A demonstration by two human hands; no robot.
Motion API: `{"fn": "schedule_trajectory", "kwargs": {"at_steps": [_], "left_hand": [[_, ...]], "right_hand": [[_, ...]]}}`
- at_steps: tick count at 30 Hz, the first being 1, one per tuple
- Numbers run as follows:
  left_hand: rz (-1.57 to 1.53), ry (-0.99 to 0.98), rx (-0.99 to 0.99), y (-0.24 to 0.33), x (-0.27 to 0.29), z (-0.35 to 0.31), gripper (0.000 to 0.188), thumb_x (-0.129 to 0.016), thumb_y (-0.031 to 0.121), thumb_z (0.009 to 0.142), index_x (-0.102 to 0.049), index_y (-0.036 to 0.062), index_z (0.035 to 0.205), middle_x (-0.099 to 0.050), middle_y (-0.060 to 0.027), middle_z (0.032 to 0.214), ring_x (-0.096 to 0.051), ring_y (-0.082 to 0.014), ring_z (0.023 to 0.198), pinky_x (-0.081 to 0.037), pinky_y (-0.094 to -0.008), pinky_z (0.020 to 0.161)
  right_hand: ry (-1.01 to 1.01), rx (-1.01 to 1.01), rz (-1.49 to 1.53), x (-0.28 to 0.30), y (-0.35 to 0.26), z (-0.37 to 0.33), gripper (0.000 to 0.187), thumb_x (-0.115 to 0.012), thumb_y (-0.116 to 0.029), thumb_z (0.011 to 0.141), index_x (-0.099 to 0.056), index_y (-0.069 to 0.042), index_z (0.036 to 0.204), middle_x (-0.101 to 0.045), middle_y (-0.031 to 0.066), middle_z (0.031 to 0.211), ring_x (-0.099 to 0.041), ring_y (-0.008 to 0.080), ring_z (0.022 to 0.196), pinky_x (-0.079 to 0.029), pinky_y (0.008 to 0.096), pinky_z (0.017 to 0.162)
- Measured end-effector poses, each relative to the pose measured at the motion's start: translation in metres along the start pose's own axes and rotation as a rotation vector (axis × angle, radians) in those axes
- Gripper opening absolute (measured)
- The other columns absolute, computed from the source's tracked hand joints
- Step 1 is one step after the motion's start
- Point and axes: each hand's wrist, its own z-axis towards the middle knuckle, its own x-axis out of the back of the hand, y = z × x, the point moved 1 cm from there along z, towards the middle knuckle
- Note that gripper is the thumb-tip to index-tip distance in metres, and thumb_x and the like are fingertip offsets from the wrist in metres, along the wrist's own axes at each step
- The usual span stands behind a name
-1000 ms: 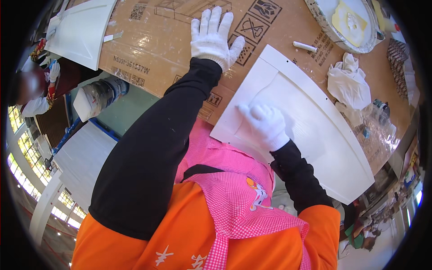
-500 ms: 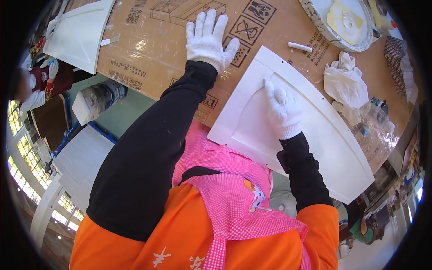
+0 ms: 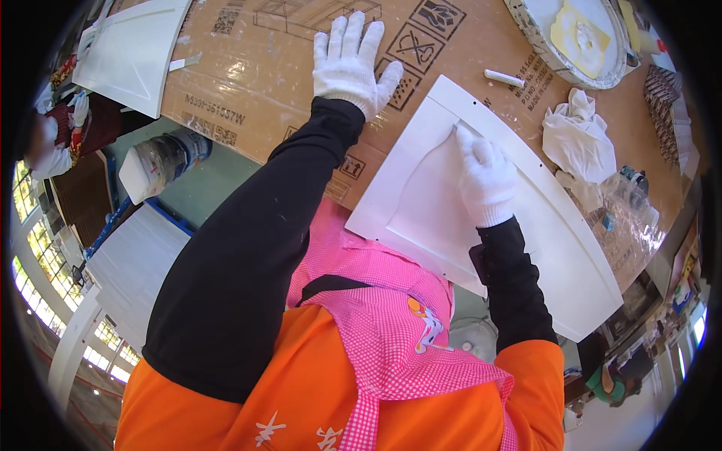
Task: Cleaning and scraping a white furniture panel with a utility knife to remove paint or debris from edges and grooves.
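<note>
A white cabinet door panel (image 3: 556, 225) with a recessed middle lies on a cardboard-covered table (image 3: 263, 68). My right hand (image 3: 485, 180), in a white glove, presses flat on the panel near the upper corner of its recess, fingers together and pointing away from me. My left hand (image 3: 350, 60), also gloved, rests with fingers spread on the bare cardboard to the left of the panel. Neither hand holds anything that I can see.
A crumpled white rag (image 3: 579, 139) and a small white stick (image 3: 504, 77) lie beyond the panel. A round basin (image 3: 526, 30) with pale paste sits at the far right. Another white panel (image 3: 135, 52) lies at the far left, by another person's gloved hand (image 3: 79, 109).
My right hand has slid along the panel away from me, from its near part toward the upper corner of the recess. My left hand has stayed flat on the cardboard.
</note>
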Motion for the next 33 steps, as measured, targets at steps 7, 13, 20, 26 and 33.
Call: {"fn": "schedule_trajectory", "kwargs": {"at_steps": [7,13,20,26,33], "left_hand": [[-0.005,0.008,-0.007,0.000,0.000,0.000,0.070,-0.066,0.047,0.091,-0.048,0.0121,0.149,-0.042,-0.0180,0.158,-0.036,-0.0380,0.147,-0.022,-0.0565,0.121],[0.001,0.009,-0.009,-0.001,0.000,0.001,0.070,-0.065,0.047,0.091,-0.048,0.0121,0.149,-0.042,-0.0182,0.158,-0.036,-0.0381,0.147,-0.022,-0.0567,0.122],[0.003,0.003,0.001,-0.001,0.001,-0.001,0.069,-0.066,0.047,0.091,-0.049,0.0121,0.148,-0.041,-0.0182,0.158,-0.036,-0.0383,0.147,-0.022,-0.0563,0.122],[-0.014,0.013,-0.003,0.000,0.000,-0.001,0.069,-0.067,0.047,0.091,-0.050,0.0116,0.148,-0.042,-0.0184,0.157,-0.035,-0.0385,0.147,-0.022,-0.0565,0.122],[-0.020,0.004,0.003,0.001,0.000,0.000,0.070,-0.067,0.047,0.091,-0.050,0.0116,0.148,-0.043,-0.0186,0.157,-0.035,-0.0386,0.147,-0.021,-0.0566,0.122]], "right_hand": [[0.056,0.004,0.066,0.004,-0.007,0.001,0.046,-0.062,-0.005,0.090,-0.065,-0.014,0.135,-0.063,0.0047,0.094,-0.064,0.0250,0.082,-0.055,0.0372,0.069],[0.032,0.043,0.080,0.005,-0.004,0.001,0.048,-0.064,-0.006,0.087,-0.065,-0.011,0.135,-0.060,0.0037,0.090,-0.064,0.0243,0.081,-0.054,0.0372,0.066],[0.012,0.044,0.084,0.009,-0.008,0.009,0.052,-0.064,-0.001,0.084,-0.065,-0.011,0.134,-0.057,0.0050,0.085,-0.063,0.0253,0.075,-0.053,0.0380,0.065],[0.247,-0.158,0.307,-0.003,-0.003,0.036,0.051,-0.064,-0.001,0.082,-0.066,-0.014,0.131,-0.057,0.0069,0.082,-0.063,0.0250,0.075,-0.053,0.0386,0.064],[-0.062,0.206,0.356,-0.014,-0.093,-0.011,0.042,-0.065,-0.005,0.084,-0.069,-0.017,0.124,-0.055,0.0058,0.079,-0.063,0.0232,0.067,-0.051,0.0394,0.056]]}}
